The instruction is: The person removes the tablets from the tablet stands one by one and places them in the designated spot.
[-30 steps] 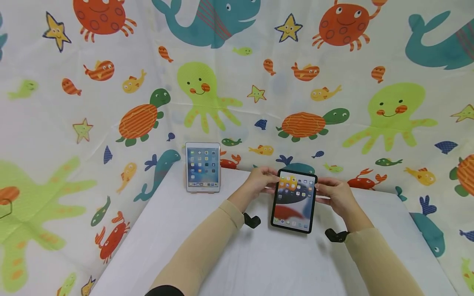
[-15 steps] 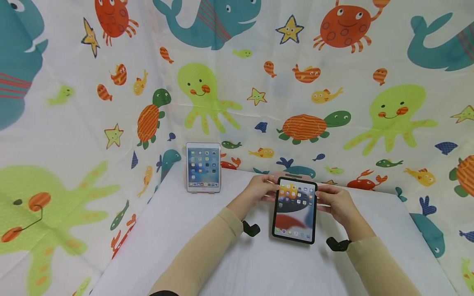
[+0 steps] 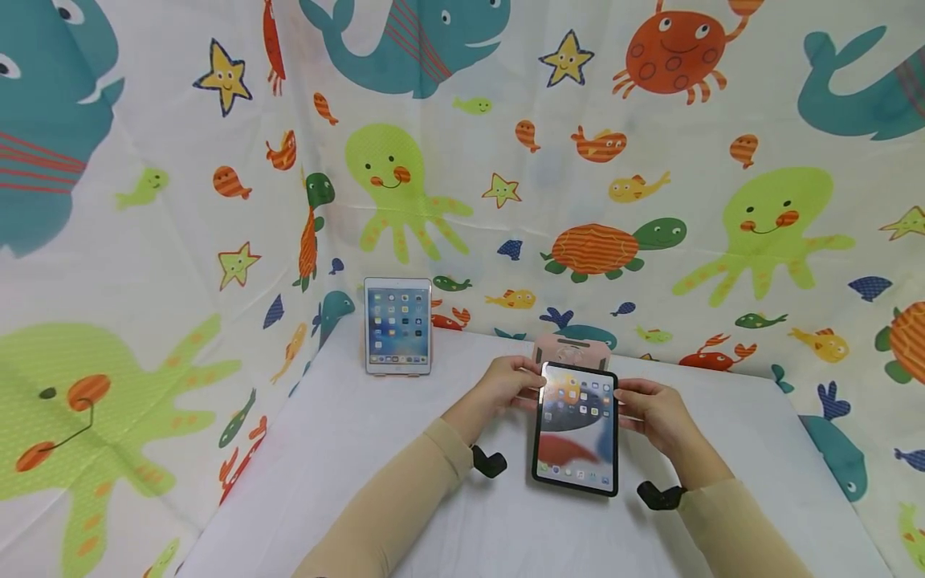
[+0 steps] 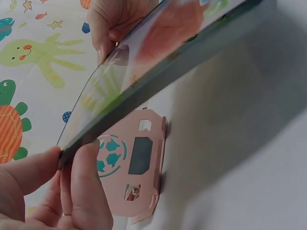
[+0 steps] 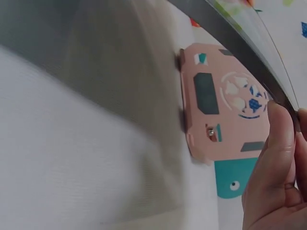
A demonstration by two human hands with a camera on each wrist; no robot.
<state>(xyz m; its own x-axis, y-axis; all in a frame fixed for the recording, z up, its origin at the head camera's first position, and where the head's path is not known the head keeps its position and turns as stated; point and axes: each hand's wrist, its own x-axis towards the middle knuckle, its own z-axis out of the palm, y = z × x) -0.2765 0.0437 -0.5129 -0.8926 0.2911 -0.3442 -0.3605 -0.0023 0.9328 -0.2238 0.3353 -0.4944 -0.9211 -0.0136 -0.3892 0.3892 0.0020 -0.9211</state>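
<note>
A black-edged tablet [image 3: 576, 429] with its screen lit is held up between both hands. My left hand [image 3: 508, 380] pinches its left edge near the top corner; my right hand [image 3: 656, 409] pinches the opposite edge. Behind the tablet stands a pink stand [image 3: 578, 352] with a round cut-out pattern and dark pads, partly hidden in the head view. Both wrist views show the tablet apart from this stand, the pink stand [image 4: 132, 165] behind it in the left one. The tablet's thin side [image 5: 240, 50] crosses the right wrist view and casts a shadow on the white cloth.
A white tablet [image 3: 397, 325], also lit, leans upright on another pink stand at the back left of the table [image 3: 347, 449]. A curtain [image 3: 448, 160] printed with sea animals hangs right behind the table and along its left side.
Both hands have drawn the black-edged tablet toward the person and down, away from the pink stand, which has come into sight behind it. The white tablet stays put.
</note>
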